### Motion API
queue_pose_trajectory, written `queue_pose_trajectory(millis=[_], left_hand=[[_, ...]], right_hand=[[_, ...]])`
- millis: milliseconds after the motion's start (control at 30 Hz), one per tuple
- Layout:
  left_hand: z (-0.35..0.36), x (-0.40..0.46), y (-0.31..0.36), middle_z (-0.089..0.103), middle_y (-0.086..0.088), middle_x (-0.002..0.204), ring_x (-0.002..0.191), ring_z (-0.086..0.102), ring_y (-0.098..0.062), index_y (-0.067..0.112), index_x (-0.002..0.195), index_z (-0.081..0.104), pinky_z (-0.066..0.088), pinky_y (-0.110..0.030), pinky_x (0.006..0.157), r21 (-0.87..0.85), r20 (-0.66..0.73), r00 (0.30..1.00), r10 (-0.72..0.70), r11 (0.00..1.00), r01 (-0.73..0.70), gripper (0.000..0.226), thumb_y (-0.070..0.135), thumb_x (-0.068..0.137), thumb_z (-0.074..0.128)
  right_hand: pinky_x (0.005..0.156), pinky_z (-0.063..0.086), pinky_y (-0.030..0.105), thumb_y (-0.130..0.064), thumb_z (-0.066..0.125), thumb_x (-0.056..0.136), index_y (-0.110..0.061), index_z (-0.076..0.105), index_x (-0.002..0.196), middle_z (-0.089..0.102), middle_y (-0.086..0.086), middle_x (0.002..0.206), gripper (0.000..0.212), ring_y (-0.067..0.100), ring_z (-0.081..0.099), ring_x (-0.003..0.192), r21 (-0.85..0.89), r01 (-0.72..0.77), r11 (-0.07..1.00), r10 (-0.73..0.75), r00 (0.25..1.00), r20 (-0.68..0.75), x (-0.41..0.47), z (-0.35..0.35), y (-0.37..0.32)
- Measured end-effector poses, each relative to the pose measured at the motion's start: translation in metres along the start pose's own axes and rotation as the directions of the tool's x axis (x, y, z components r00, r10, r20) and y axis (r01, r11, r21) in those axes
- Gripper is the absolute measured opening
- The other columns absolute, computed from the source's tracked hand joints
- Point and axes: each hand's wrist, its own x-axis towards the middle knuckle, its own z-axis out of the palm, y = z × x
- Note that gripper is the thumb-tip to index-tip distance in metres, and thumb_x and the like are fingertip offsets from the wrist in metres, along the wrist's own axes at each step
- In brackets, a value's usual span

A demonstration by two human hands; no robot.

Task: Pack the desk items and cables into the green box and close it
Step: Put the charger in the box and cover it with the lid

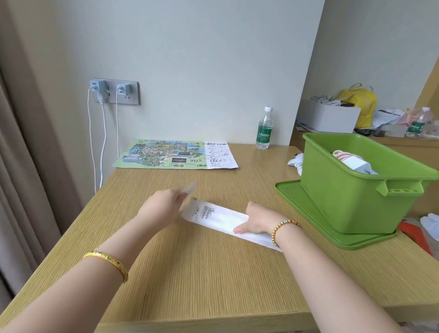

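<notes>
Left fingers (180,193) pinch a small tag (191,188); right hand (254,220) presses the white packet (214,216) flat mid-desk (201,273)

By my right hand (254,220) lies one white paper packet (215,217); beyond it, one green box (356,197) on one green lid (304,202). Past my left hand (162,206): one map (165,155), two chargers (109,91), two white cables (102,137). Farther off, two water bottles (264,129).

Soft, even daylight is spread over the scene; shadows are faint. Straight lines are bowed at the edges. Motion blur is seen at the left fingers (183,193).
</notes>
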Motion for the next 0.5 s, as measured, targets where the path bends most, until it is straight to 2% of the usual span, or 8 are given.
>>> queue_pose_trajectory(millis=[67, 133, 200, 267, 367, 433, 500], left_hand=[[-0.002, 0.006, 0.013, 0.057, -0.006, 0.081, 0.075, 0.055, -0.028, 0.016, 0.093, 0.056, 0.035, -0.03, 0.058, -0.158, -0.103, 0.992, -0.068, 0.986, 0.051, 0.029, 0.034, 0.099, 0.035], [-0.004, 0.012, 0.028, 0.056, -0.003, 0.081, 0.074, 0.052, -0.024, 0.015, 0.09, 0.053, 0.034, -0.029, 0.054, -0.334, -0.132, 0.979, -0.156, 0.937, 0.104, 0.03, 0.038, 0.098, 0.034], [-0.008, 0.021, 0.047, 0.054, 0.0, 0.076, 0.075, 0.05, -0.022, 0.011, 0.09, 0.052, 0.036, -0.029, 0.057, -0.538, -0.126, 0.966, -0.225, 0.834, 0.124, 0.034, 0.039, 0.098, 0.034], [-0.012, 0.034, 0.069, 0.049, 0.0, 0.079, 0.08, 0.049, -0.024, 0.009, 0.094, 0.051, 0.043, -0.028, 0.06, -0.724, -0.09, 0.952, -0.292, 0.676, 0.139, 0.029, 0.03, 0.098, 0.031], [-0.017, 0.052, 0.114, 0.052, -0.008, 0.099, 0.08, 0.053, -0.023, 0.01, 0.111, 0.052, 0.047, -0.021, 0.037, -0.888, 0.053, 0.94, -0.336, 0.415, 0.198, 0.026, 0.015, 0.097, 0.03], [-0.015, 0.062, 0.147, 0.056, -0.013, 0.108, 0.076, 0.056, -0.02, 0.008, 0.115, 0.051, 0.047, -0.02, 0.038, -0.902, 0.089, 0.962, -0.257, 0.389, 0.187, 0.026, 0.011, 0.096, 0.034], [-0.012, 0.068, 0.181, 0.056, -0.012, 0.109, 0.078, 0.058, -0.018, 0.009, 0.123, 0.044, 0.047, -0.021, 0.039, -0.915, 0.09, 0.976, -0.2, 0.37, 0.16, 0.029, 0.009, 0.095, 0.038]], right_hand=[[0.068, 0.041, 0.03, -0.041, 0.064, 0.083, -0.004, 0.048, 0.117, 0.057, 0.009, 0.11, 0.053, 0.025, 0.054, 0.092, 0.007, 0.018, 1.0, -0.018, 0.997, -0.072, 0.0, -0.001, 0.004], [0.065, 0.04, 0.03, -0.036, 0.06, 0.087, -0.008, 0.05, 0.107, 0.057, 0.008, 0.105, 0.036, 0.023, 0.051, 0.084, 0.019, 0.035, 0.999, -0.032, 0.989, -0.144, -0.002, -0.006, 0.008], [0.056, 0.035, 0.03, -0.03, 0.055, 0.09, -0.011, 0.044, 0.094, 0.051, 0.004, 0.088, 0.022, 0.021, 0.047, 0.076, 0.063, 0.065, 0.996, -0.049, 0.973, -0.226, -0.008, -0.019, 0.012], [0.053, 0.031, 0.03, -0.024, 0.05, 0.093, -0.011, 0.038, 0.088, 0.044, 0.001, 0.076, 0.018, 0.024, 0.047, 0.075, 0.159, 0.102, 0.982, -0.039, 0.934, -0.355, -0.018, -0.041, 0.017], [0.063, 0.041, 0.034, -0.017, 0.043, 0.095, -0.007, 0.042, 0.096, 0.053, 0.009, 0.089, 0.01, 0.03, 0.053, 0.085, 0.282, 0.198, 0.939, 0.008, 0.805, -0.593, -0.036, -0.088, 0.029], [0.069, 0.044, 0.037, -0.014, 0.039, 0.096, -0.005, 0.043, 0.105, 0.056, 0.013, 0.097, 0.014, 0.03, 0.053, 0.085, 0.361, 0.301, 0.883, 0.071, 0.674, -0.735, -0.049, -0.121, 0.043], [0.058, 0.036, 0.035, -0.012, 0.035, 0.097, -0.006, 0.04, 0.104, 0.052, 0.009, 0.081, 0.01, 0.026, 0.048, 0.069, 0.353, 0.388, 0.851, 0.123, 0.506, -0.854, -0.062, -0.151, 0.063]])
